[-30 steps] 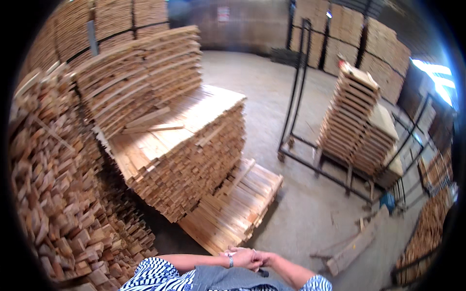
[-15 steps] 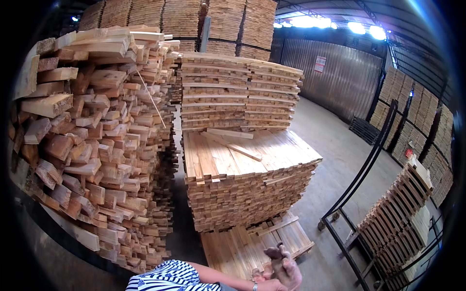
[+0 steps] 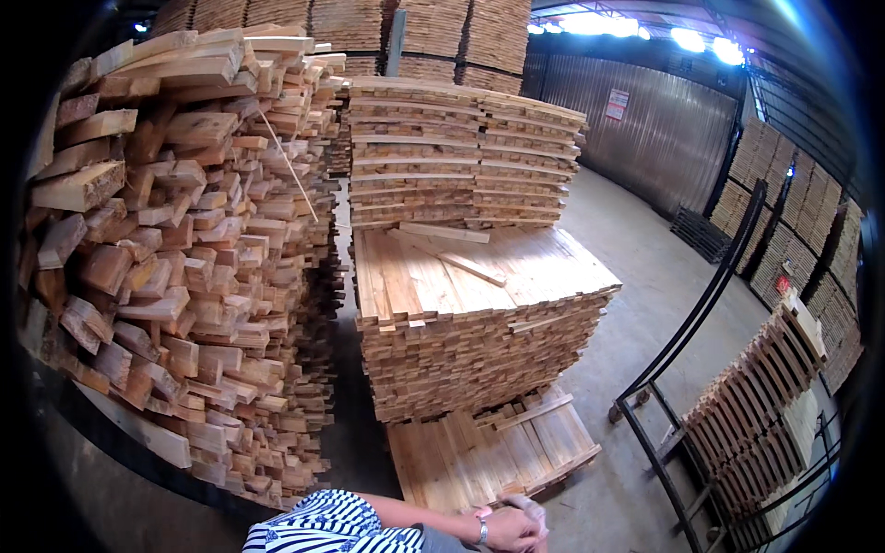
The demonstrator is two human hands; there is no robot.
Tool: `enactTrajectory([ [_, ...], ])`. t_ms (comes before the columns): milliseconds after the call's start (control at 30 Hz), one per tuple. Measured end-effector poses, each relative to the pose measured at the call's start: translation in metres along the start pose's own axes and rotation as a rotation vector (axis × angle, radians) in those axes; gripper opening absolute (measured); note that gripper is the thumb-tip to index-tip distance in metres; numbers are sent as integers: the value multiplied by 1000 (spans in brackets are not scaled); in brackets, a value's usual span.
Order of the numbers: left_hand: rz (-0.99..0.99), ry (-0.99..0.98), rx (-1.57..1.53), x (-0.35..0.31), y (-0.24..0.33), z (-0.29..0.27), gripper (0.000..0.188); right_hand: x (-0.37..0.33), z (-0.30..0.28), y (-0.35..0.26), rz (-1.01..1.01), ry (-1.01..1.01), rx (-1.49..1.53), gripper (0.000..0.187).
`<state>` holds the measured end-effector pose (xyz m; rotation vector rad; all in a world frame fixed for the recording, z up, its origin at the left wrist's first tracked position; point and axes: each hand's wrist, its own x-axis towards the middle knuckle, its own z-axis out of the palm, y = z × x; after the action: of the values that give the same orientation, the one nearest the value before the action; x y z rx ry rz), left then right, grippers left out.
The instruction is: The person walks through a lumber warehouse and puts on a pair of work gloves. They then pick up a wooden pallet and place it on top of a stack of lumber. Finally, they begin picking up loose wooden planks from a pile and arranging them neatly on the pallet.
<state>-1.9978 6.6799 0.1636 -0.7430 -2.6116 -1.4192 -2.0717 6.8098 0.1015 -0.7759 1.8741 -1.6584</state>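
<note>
At the bottom edge my left hand (image 3: 513,528), with a metal band (image 3: 482,531) on its wrist, comes in from a striped sleeve (image 3: 318,521). Its fingers are curled closed against a pale pinkish shape (image 3: 527,506) that looks like my right hand in a stained work glove. The right hand's fingers are mostly hidden behind the left, so its grip does not show. Both hands are held together in front of a low layer of wooden boards (image 3: 489,452). Whatever lies between the fingers cannot be made out.
A tall pile of rough wood pieces (image 3: 212,304) rises at the left. Ahead stands a board stack (image 3: 470,369) with two loose strips (image 3: 461,263) on top. At the right is a black metal cart (image 3: 659,452) holding stacked slats (image 3: 756,405). Concrete floor (image 3: 636,221) runs between.
The raised, glove-like hand with its dark fingertips has come down and drawn in against my left hand. The view has tilted slightly down, shifting the stacks upward.
</note>
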Motion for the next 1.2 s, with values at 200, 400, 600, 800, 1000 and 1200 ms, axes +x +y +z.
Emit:
enactTrajectory([
  [200, -229, -681, 446, 17, -13, -14, 34, -48, 46, 24, 271, -229, -628, 40],
  [400, -251, -796, 351, 23, -20, -28, 37, -49, 58, 34, 178, -355, -898, 43],
  [600, -191, -1019, 529, 47, 4, -40, 34, -47, 54, 30, 149, -374, -1029, 47],
  [800, -123, -996, 431, 41, -16, -36, 31, -52, 55, 29, 120, -446, -1120, 50],
  [1000, -523, -491, 300, 19, -5, -2, 24, -24, 54, -4, -81, -468, -1397, 51],
  [1200, -426, -202, -185, 15, 7, 19, 18, 21, 56, -41, -303, -504, -1798, 51],
])
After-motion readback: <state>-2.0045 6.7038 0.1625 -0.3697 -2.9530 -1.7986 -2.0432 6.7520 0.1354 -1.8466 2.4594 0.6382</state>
